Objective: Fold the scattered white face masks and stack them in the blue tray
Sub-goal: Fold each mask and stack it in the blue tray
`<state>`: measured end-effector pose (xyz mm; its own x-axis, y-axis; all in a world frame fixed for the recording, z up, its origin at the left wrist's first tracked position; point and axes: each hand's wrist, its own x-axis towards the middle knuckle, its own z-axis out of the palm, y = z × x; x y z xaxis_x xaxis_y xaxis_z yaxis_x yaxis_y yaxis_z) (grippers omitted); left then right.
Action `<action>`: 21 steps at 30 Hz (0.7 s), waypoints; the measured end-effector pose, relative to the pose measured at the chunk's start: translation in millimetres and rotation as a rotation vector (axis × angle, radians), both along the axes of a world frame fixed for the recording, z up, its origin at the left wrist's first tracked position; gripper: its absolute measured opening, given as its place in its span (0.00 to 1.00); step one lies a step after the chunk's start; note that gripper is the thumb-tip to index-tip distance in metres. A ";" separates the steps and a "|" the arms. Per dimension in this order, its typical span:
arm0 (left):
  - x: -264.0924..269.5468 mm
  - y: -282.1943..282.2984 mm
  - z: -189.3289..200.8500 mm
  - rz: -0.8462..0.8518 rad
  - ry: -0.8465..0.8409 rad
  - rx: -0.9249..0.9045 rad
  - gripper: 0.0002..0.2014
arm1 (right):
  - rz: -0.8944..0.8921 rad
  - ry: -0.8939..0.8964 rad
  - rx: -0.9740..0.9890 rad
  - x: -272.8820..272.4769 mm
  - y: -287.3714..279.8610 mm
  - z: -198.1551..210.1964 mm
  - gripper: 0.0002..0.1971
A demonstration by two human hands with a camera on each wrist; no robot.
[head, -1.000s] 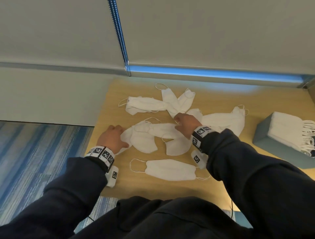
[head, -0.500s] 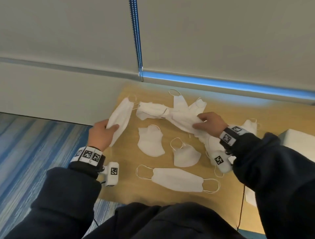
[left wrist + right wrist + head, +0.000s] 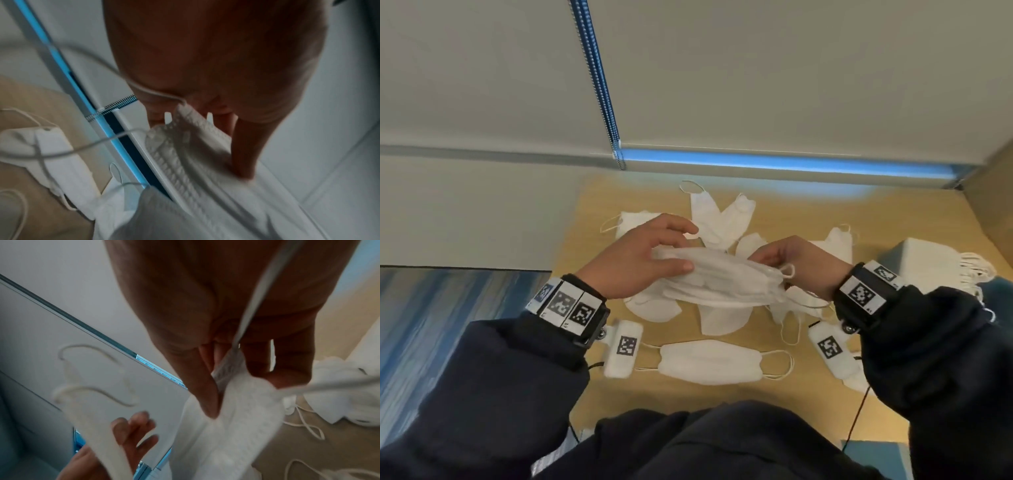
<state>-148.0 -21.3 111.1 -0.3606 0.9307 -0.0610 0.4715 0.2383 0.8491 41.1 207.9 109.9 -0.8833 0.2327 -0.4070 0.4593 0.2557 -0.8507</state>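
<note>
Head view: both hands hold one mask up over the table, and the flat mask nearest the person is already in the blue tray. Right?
Not quite. The left hand and right hand do hold one mask above the table, but the head view shows the flat mask nearest the person lying on the table, not in the blue tray.

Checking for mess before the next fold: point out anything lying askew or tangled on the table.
Nothing damaged or spilled. Loose masks lie overlapped at odd angles by the far edge, ear loops straggling. Both hands, left and right, hold one mask above them.

Blue tray (image 3: 892, 249) mostly cut off
</note>
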 end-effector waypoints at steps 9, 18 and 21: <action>20.2 4.0 -63.1 0.004 -0.011 -0.141 0.03 | -0.312 -0.010 -0.356 22.3 -19.8 -38.3 0.10; 16.0 -22.5 -71.3 0.171 -0.159 -0.101 0.05 | -0.333 0.016 -0.447 39.8 -23.6 -44.5 0.21; 16.8 -31.6 -74.1 0.218 -0.180 -0.111 0.08 | -0.383 -0.006 -0.363 38.4 -23.7 -50.4 0.10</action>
<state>-131.2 -52.9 37.0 -0.5254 0.8166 -0.2391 0.2430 0.4133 0.8776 79.5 184.2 59.5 -0.7602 0.3810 -0.5262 0.4673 -0.2421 -0.8503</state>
